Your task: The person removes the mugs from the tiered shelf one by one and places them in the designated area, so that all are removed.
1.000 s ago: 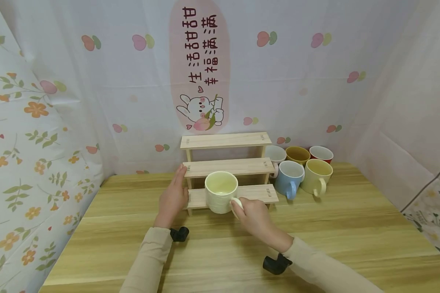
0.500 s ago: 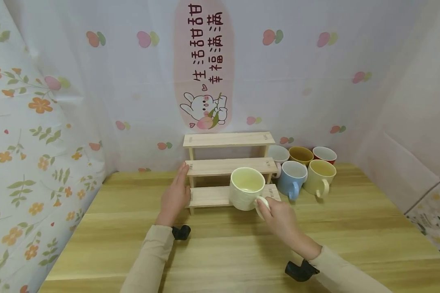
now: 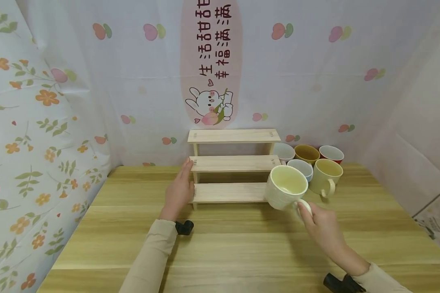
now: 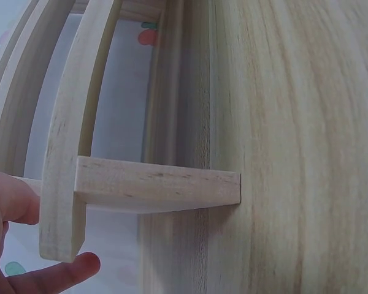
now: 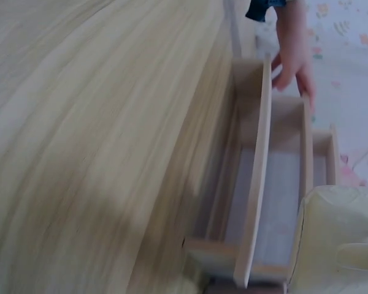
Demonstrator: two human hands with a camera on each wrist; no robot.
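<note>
A pale yellow-green mug (image 3: 280, 196) is held in the air by its handle in my right hand (image 3: 324, 228). The mug tilts slightly, in front of the right end of a three-tier wooden shelf (image 3: 229, 192), and hides part of the lowest board. My left hand (image 3: 177, 194) rests against the shelf's left end, fingers extended along it. In the left wrist view, the thumb and a finger (image 4: 58, 277) are beside the end of a board (image 4: 64, 202). The right wrist view shows the mug (image 5: 340, 236) at the lower right, blurred.
Right of the shelf several mugs stand close together: a yellow one (image 3: 326, 179), a blue one (image 3: 301, 167) mostly hidden, a brown one (image 3: 307, 153), a red one (image 3: 331, 153) and a whitish one (image 3: 284, 151). The wooden table (image 3: 234, 252) meets a patterned cloth (image 3: 143, 101) behind.
My right hand has carried the mug from before the middle of the lowest board to the right end, near the other mugs. The left hand keeps its place at the shelf.
</note>
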